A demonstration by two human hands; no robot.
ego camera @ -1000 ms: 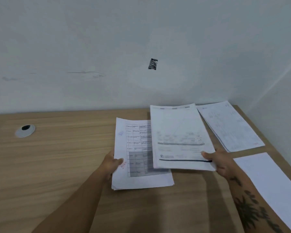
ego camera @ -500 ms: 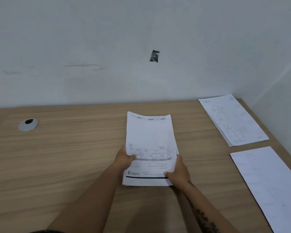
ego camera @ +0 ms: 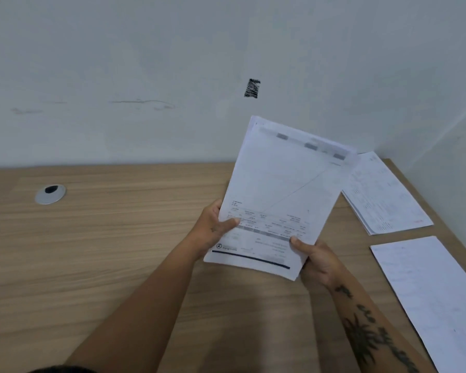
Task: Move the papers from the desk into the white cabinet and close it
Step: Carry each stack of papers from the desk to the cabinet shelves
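Held stack of papers (ego camera: pixel 277 200): lifted clear of the desk (ego camera: pixel 105 251), tilted so that its top edge leans right and shows against the wall (ego camera: pixel 145 63). The top sheet carries a printed form with a dark bar along its near edge; the text is too blurred to read. Left hand (ego camera: pixel 213 227) grips the stack at its left edge, thumb lying across the printed face, fingers hidden behind. Right hand (ego camera: pixel 318 261) grips the near right corner, thumb on top, fingers underneath. Hands are apart, one on each side, both clamped on the same stack. The right forearm bears dark tattoos (ego camera: pixel 369 332). On the desk at the far right corner lies a second stack of printed sheets (ego camera: pixel 382 195), flat, with its far left corner covered by the held stack. Nearer, along the right edge, lies a separate white sheet (ego camera: pixel 428 292), apart from the second stack. A round grey cable grommet (ego camera: pixel 50 194) sits in the desk at far left, well apart from everything else. A small black mark (ego camera: pixel 252 88) is on the wall above the held stack. Compared with half a second ago: the stack then lay flat on the desk at centre with both hands at its near edge; it is now raised and swung to the right. The two lots of paper on the right lie as before.
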